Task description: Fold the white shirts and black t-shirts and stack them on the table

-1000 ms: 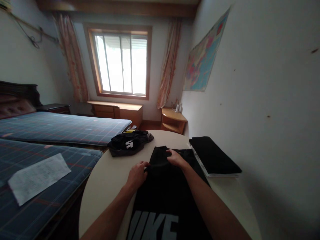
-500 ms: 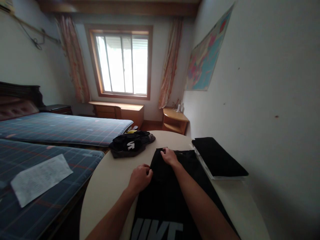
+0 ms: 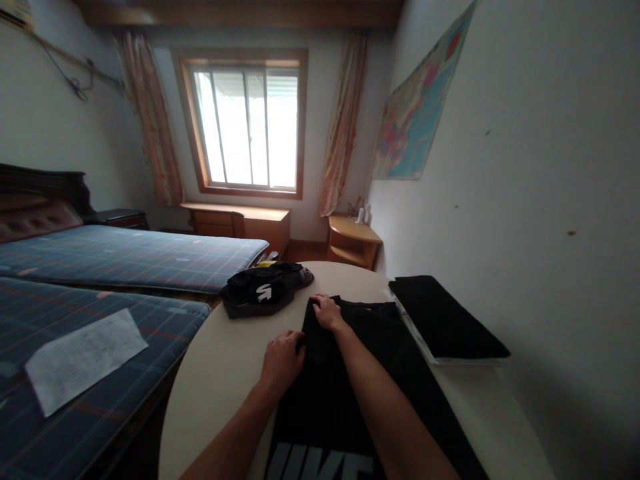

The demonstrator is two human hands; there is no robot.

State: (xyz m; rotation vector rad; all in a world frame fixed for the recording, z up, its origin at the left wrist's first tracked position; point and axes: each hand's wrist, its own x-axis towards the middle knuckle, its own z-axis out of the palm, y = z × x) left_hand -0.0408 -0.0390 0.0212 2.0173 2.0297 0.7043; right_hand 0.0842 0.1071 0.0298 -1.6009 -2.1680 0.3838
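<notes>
A black garment with large grey letters near its front end lies spread on a round, pale table. At its left edge, the fingers of my left hand are curled on the cloth. My right hand is at the far left corner, its bent fingers gripping the fabric there. My right forearm crosses over the middle of the garment and hides part of it. The garment's far edge has a small raised fold beside my right hand.
A bundled black item with a white logo sits at the table's far left. Right of the garment lies a folded black cloth on clear plastic. Left of the table are plaid mattresses with a paper sheet; a wall rises on the right.
My right hand has shifted slightly left, onto the garment's far left corner. My left hand stays at the left edge. The view has turned slightly.
</notes>
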